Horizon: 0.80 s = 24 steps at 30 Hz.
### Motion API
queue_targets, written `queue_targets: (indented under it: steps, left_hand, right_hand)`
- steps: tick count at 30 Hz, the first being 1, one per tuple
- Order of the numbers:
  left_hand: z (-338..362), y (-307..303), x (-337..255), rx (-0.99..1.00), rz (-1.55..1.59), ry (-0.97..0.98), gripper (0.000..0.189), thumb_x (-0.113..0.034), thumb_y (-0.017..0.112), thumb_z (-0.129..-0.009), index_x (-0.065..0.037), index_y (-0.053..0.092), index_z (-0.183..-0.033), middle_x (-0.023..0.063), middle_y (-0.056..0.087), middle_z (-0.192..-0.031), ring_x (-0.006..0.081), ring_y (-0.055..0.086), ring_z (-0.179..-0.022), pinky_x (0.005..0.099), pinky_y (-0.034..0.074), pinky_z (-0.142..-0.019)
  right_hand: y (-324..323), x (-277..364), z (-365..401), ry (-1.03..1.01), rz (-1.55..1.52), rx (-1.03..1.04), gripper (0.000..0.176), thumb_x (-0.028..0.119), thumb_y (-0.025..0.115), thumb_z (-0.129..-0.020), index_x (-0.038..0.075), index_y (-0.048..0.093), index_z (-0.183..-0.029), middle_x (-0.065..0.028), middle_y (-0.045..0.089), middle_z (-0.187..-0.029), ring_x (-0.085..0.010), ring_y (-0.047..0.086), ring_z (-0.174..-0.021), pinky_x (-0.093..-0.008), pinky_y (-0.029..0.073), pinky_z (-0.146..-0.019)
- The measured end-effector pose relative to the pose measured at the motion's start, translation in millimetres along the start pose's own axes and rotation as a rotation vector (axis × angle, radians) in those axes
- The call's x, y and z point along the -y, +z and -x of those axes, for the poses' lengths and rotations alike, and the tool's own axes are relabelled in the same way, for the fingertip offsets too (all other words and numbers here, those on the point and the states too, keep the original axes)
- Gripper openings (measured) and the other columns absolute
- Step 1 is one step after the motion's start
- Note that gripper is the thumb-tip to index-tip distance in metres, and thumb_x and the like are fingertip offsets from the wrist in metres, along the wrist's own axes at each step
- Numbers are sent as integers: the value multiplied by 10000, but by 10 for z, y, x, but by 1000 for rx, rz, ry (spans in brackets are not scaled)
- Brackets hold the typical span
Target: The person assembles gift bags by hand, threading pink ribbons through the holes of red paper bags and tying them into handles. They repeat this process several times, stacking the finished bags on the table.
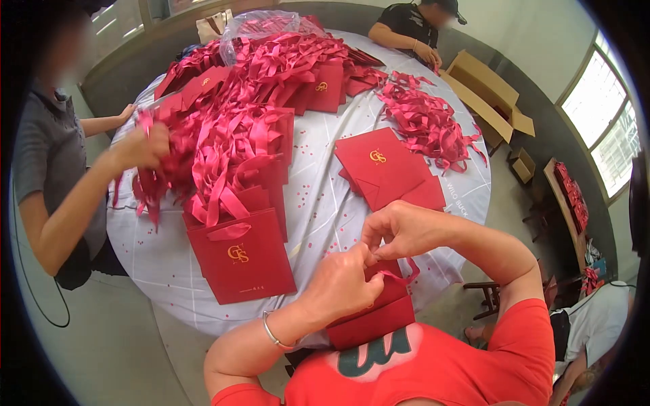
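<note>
Close to my chest, a red paper gift bag rests at the near edge of the table. A pink ribbon loops up from its top. My left hand, with a bangle at the wrist, is closed in a pinch on the ribbon above the bag. Fingertip to fingertip with it, my right hand also pinches the ribbon, though the exact grip is hidden by the fingers. Just beyond my hands lie flat red bags with a gold emblem. Loose pink ribbons are heaped behind them.
A long row of ribboned red bags fills the table's left side, with a large pile behind. A person at left handles ribbons; another person works at the far side. An open cardboard box stands to the right.
</note>
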<state>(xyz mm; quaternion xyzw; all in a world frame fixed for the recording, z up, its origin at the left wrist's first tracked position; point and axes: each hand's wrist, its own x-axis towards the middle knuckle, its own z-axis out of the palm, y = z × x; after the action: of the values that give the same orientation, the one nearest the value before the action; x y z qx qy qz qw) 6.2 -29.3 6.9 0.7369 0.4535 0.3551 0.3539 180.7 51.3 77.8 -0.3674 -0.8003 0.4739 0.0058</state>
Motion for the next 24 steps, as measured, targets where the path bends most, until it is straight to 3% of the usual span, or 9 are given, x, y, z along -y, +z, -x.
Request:
queue_targets:
  steps: [5, 7, 11, 13, 16, 23, 24]
  left_hand:
    - [48, 25, -74, -64, -111, 72, 259, -185, 746, -729, -13, 579, -829, 194, 616, -643, 380, 643, -616, 449, 511, -570]
    - [66, 17, -105, -81, -137, 110, 260, -192, 747, -732, -23, 573, -827, 185, 609, -624, 376, 636, -591, 452, 507, -553]
    - [107, 16, -151, -86, -145, 192, 268, -193, 749, -734, -28, 559, -825, 171, 605, -608, 374, 627, -566, 454, 501, -525]
    - [116, 14, -155, -70, -149, 217, 273, -192, 748, -736, -27, 557, -841, 170, 608, -610, 375, 629, -567, 456, 503, -525]
    - [126, 20, -144, -119, -146, 171, 286, -188, 747, -740, -31, 552, -878, 166, 615, -616, 377, 641, -583, 458, 512, -536]
    - [128, -3, -144, -52, -104, 123, 293, -179, 747, -738, -30, 548, -894, 173, 643, -673, 384, 656, -619, 458, 528, -568]
    - [135, 17, -128, -45, -108, 124, 291, -173, 745, -737, -29, 547, -895, 178, 646, -685, 385, 658, -631, 456, 528, -576]
  right_hand:
    - [-84, -112, -126, 102, -96, 163, 254, 87, 732, -800, -8, 674, -1028, -58, 700, -797, -108, 633, -665, -280, 495, -571]
    - [-97, -127, -165, 96, -98, 329, 300, 78, 691, -861, 11, 641, -1149, -39, 709, -857, -77, 583, -619, -232, 483, -535]
    - [-117, -45, -202, 201, -49, 400, 319, 73, 681, -869, 26, 635, -1182, -28, 699, -843, -59, 551, -572, -223, 453, -508]
    - [-119, -135, -268, 225, -240, 575, 321, 76, 688, -867, 33, 640, -1182, -2, 682, -824, -32, 498, -529, -204, 394, -474]
    - [-75, -303, -317, 250, -401, 568, 326, 70, 702, -856, 27, 640, -1173, 21, 666, -798, -12, 459, -517, -193, 337, -451]
    - [7, -326, -340, 305, -482, 583, 322, 24, 751, -788, 15, 657, -1096, 18, 667, -777, -16, 470, -524, -186, 334, -449]
    - [24, -326, -331, 285, -461, 507, 323, 16, 760, -767, 16, 658, -1074, 13, 670, -771, -22, 487, -532, -186, 340, -451]
